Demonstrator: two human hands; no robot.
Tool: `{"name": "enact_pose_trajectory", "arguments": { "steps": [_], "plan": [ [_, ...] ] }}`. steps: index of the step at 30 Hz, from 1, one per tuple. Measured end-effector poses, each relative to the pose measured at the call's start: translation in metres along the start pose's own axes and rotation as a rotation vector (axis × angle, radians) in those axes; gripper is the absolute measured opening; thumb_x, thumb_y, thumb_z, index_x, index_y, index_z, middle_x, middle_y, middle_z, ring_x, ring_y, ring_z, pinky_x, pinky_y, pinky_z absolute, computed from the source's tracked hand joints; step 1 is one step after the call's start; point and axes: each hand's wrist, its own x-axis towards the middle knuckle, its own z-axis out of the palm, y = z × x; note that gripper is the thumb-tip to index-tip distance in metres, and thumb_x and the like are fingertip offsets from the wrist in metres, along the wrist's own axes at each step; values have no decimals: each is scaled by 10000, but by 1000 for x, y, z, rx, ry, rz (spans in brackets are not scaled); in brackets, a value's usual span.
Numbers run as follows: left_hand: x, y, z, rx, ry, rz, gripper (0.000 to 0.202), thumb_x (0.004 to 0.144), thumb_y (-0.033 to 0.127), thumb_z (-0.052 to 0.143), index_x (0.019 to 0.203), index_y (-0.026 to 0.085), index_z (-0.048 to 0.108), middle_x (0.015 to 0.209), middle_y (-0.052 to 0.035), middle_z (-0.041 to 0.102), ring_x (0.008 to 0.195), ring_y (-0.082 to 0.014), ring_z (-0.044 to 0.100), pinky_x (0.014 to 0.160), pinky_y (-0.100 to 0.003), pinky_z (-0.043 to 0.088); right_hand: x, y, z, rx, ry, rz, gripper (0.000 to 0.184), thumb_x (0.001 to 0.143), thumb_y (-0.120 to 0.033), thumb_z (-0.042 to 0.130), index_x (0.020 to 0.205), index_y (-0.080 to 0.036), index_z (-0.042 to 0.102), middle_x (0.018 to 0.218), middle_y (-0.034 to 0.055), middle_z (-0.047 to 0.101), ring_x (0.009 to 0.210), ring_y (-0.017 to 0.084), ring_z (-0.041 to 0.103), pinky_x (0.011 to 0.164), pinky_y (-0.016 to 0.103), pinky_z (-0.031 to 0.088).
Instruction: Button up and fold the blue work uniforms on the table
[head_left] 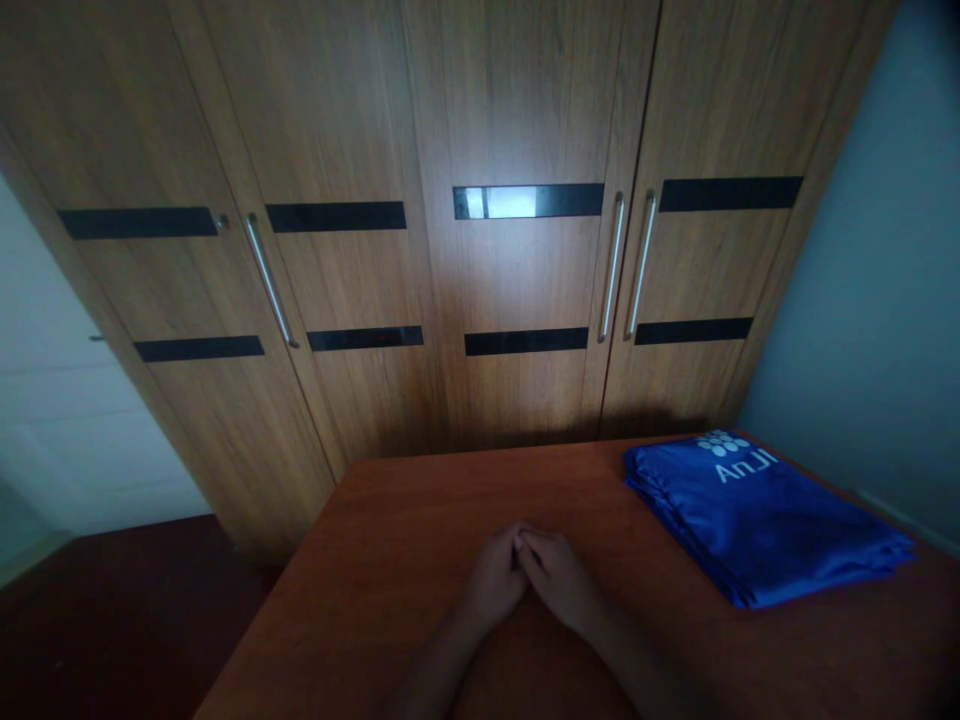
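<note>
My left hand (496, 575) and my right hand (556, 575) rest together on the reddish-brown wooden table (420, 530). Their fingers are closed and meet at the tips, one hand against the other, and no object shows in them. To the right of my right hand, and apart from it, lies a folded blue cloth (772, 530) with a shiny surface. White lettering and a cluster of white dots are printed near its far edge.
Behind the table stands a wooden wardrobe (517, 390) with dark strips and long metal handles. A pale blue wall (870, 300) borders the right side. At the left are a white door (82, 400) and the dark red floor (135, 620).
</note>
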Motion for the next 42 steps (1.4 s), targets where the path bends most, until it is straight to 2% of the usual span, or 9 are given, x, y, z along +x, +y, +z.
{"name": "enact_pose_trajectory", "arguments": {
  "steps": [18, 25, 42],
  "plan": [
    [-1, 3, -2, 4, -7, 11, 304, 704, 30, 425, 899, 175, 607, 863, -39, 669, 786, -165, 592, 738, -272, 446, 0, 2, 2, -3, 1, 4, 348, 962, -291, 336, 734, -186, 577, 781, 39, 641, 710, 132, 577, 667, 246, 405],
    [1, -2, 1, 3, 0, 10, 277, 727, 51, 436, 900, 178, 611, 883, -48, 676, 801, -169, 596, 748, -278, 449, 0, 0, 0, -5, 1, 1, 366, 964, -304, 323, 745, -185, 590, 783, 42, 642, 725, 141, 587, 687, 251, 413],
    [0, 0, 1, 4, 3, 7, 271, 715, 46, 436, 887, 169, 606, 838, -43, 663, 770, -167, 591, 719, -266, 446, 0, 0, 0, -6, 12, 7, 333, 955, -275, 338, 725, -188, 563, 779, 35, 640, 711, 135, 581, 665, 239, 403]
  ]
}}
